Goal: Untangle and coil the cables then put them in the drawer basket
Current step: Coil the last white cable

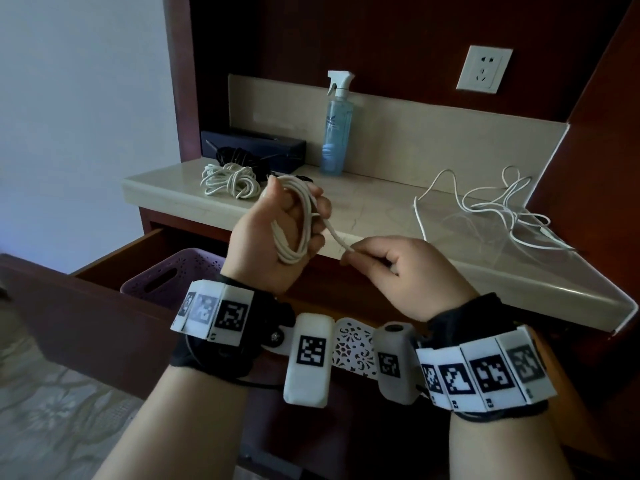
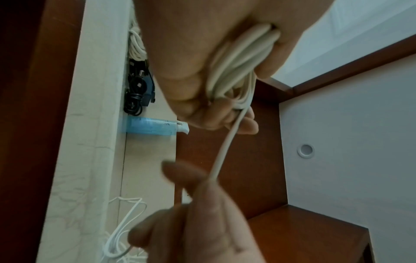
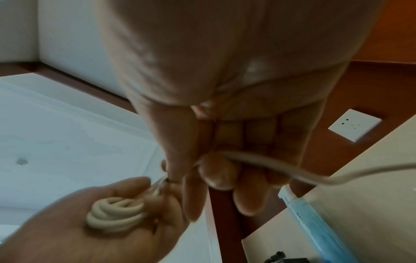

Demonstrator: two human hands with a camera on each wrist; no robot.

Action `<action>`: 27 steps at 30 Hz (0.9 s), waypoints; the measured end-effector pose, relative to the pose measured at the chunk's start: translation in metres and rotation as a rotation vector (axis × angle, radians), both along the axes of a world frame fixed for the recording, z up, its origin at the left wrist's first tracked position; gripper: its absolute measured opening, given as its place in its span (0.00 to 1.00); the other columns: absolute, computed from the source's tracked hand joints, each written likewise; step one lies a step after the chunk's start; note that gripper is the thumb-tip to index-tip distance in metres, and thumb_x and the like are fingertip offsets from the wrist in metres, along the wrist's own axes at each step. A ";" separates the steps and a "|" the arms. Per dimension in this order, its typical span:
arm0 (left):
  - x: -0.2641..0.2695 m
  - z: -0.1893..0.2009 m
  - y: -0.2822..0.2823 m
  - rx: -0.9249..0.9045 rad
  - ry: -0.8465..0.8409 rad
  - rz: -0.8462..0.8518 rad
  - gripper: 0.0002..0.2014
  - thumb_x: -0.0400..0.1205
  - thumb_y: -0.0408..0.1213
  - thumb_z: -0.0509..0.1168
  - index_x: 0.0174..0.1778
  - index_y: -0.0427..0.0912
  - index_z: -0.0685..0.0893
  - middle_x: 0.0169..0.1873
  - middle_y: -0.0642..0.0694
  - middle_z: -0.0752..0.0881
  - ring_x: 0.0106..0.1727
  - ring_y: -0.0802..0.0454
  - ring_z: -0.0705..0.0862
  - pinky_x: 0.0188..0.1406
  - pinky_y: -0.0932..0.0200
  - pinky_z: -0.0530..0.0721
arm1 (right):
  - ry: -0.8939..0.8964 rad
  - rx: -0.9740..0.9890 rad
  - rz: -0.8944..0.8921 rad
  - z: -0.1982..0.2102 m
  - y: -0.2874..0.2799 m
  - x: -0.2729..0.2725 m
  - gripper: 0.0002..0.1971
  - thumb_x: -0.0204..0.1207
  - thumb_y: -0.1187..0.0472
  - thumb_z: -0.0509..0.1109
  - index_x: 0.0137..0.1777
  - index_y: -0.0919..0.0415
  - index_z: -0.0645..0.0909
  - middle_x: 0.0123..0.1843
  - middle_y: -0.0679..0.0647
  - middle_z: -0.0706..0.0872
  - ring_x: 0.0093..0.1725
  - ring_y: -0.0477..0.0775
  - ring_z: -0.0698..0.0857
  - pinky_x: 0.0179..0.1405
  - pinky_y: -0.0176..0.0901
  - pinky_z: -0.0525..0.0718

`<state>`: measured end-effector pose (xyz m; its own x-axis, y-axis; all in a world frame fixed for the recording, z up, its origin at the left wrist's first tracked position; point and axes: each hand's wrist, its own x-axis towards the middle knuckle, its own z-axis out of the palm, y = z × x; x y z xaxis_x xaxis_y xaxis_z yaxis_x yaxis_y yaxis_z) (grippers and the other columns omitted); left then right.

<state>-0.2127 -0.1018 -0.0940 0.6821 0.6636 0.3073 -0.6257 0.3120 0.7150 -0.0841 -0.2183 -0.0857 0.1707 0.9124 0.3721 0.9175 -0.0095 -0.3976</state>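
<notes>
Fingers (image 1: 317,206) of my left hand (image 1: 273,233) curl round a white cable coil (image 1: 294,223), its loops lying across the palm and under the thumb. From the coil one strand runs down to my right hand (image 1: 401,271), whose fingertips (image 1: 349,259) pinch it near its end. Both hands hover in front of the worktop (image 1: 381,216) edge. Behind them lie a bundled white cable (image 1: 230,181) and a black cable (image 1: 239,155); a loose white cable (image 1: 498,209) sprawls at the right. Below my left wrist, a purple basket (image 1: 162,275) sits in the open drawer (image 1: 104,306).
</notes>
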 end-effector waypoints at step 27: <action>-0.006 -0.029 -0.013 0.363 0.619 -0.037 0.57 0.53 0.86 0.52 0.46 0.29 0.81 0.28 0.39 0.79 0.20 0.53 0.75 0.15 0.67 0.72 | 0.000 0.674 0.098 0.045 0.014 -0.003 0.12 0.75 0.51 0.68 0.47 0.57 0.88 0.44 0.45 0.86 0.44 0.40 0.83 0.44 0.28 0.79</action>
<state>-0.2188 -0.1146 -0.1231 0.8228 0.5658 0.0540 -0.0657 0.0004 0.9978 -0.0870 -0.2042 -0.0410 0.0986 0.4921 0.8649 0.9014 0.3240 -0.2871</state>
